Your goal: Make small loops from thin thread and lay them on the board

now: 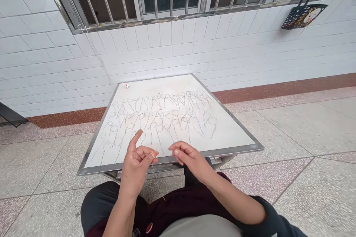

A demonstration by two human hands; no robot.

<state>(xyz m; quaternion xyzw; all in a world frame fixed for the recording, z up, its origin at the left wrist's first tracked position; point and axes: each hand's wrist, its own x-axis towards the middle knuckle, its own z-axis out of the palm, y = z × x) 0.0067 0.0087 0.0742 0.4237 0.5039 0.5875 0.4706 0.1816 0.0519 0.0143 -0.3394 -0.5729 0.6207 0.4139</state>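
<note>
Grey clothing, left hand pinching strand

Head-worn view looks forward and down over both hands

White tabletop, grey border; bag black, multicolour-spotted

Even, soft daylight; wide-angle stretching at edges, perhaps slight hand blur.
</note>
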